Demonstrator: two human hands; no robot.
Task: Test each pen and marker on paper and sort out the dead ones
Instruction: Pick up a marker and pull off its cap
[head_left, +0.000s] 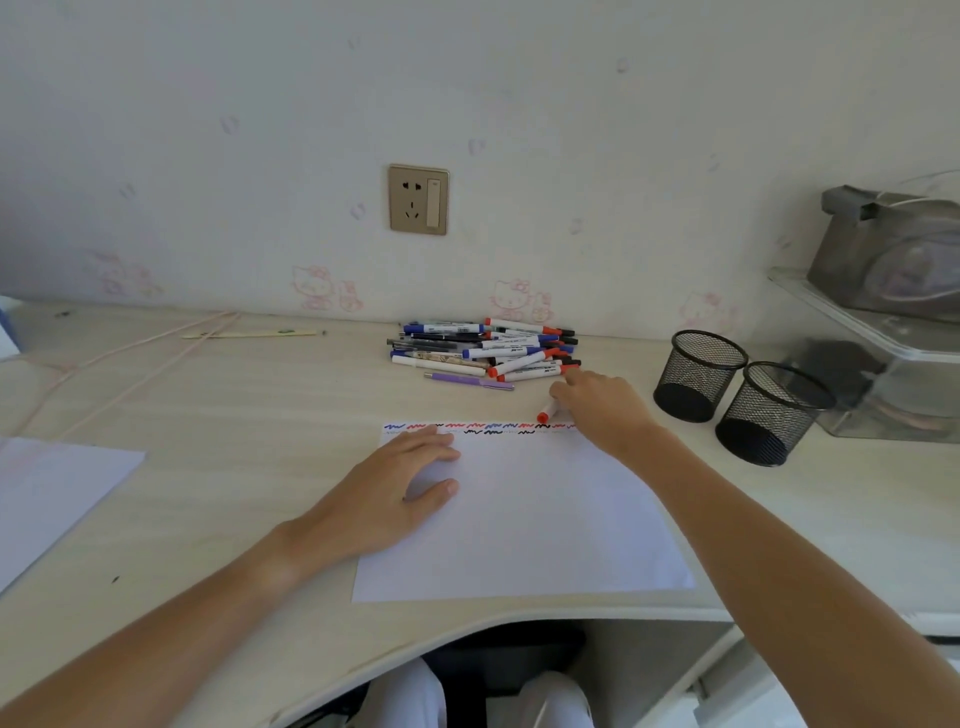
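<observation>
Head view, looking forward-down over desk (260, 405).

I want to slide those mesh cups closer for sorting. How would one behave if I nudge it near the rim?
Each mesh cup looks empty, and thin wire mesh suggests it is light, so it would probably slide easily on the smooth desk. Taller than its base, it may tip if pushed high. The second cup sits close by, so they could bump.

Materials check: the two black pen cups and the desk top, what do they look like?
Pen cups: black wire mesh, likely painted metal; you can see through the woven walls, and rim and base are solid bands. Both look empty. Desk top: pale wood-grain surface, matte, probably laminate over board; the grain streaks are faint and uniform and the front edge is smoothly curved. Cannot confirm solid wood.
</observation>
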